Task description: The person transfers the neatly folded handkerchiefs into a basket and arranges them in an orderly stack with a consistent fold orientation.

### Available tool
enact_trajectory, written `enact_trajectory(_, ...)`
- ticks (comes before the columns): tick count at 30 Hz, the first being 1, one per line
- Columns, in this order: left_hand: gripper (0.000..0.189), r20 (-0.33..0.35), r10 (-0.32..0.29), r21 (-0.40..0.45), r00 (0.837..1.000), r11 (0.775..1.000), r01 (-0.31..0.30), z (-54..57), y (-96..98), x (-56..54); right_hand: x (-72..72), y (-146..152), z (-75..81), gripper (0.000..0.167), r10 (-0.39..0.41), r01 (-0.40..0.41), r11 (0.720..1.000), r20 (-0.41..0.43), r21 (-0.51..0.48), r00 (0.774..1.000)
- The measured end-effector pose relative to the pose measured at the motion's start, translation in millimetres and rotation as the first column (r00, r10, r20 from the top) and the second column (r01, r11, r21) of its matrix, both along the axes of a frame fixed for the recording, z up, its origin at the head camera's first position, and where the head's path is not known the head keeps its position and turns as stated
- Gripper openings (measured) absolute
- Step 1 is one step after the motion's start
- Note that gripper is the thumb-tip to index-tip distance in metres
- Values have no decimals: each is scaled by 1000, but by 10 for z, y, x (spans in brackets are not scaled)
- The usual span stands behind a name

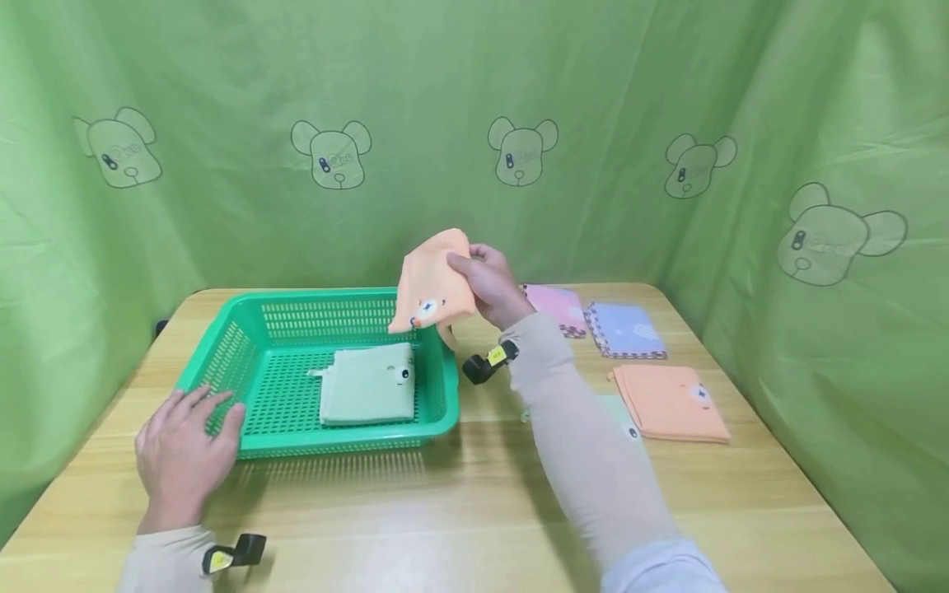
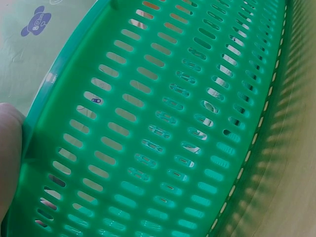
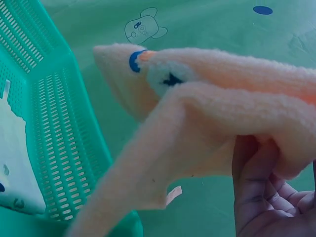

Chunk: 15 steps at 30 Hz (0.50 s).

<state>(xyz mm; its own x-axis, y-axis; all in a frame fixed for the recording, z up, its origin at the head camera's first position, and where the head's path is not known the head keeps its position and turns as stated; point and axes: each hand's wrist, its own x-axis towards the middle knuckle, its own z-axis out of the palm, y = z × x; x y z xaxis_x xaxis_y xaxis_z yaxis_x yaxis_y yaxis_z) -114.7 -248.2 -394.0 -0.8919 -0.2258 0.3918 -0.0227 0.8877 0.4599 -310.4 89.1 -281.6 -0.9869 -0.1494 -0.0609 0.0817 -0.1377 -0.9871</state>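
My right hand (image 1: 495,284) pinches a folded orange towel (image 1: 433,276) with an embroidered animal face, holding it up over the right rim of the green plastic basket (image 1: 248,329). In the right wrist view the towel (image 3: 207,113) sags in loose folds, with the thumb and fingers (image 3: 256,197) at its lower edge. A pale green folded towel (image 1: 363,391) lies inside the basket, toward its right side. My left hand (image 1: 185,449) rests on the basket's front left corner, fingers over the rim. The left wrist view shows mostly the slotted basket wall (image 2: 148,118).
Right of the basket, on the wooden table (image 1: 356,527), lie a pink towel (image 1: 556,306), a blue towel (image 1: 626,329), another orange towel (image 1: 670,402) and a green towel (image 1: 619,408) partly hidden by my right forearm. A green curtain (image 1: 430,99) surrounds the table.
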Motion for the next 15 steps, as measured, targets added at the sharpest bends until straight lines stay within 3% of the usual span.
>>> enact_trajectory(15, 46, 3, -3, -2, 1000, 1000, 3, 20, -7, 12, 48, -129, 36, 33, 0, 0, 1000, 9, 9, 1000)
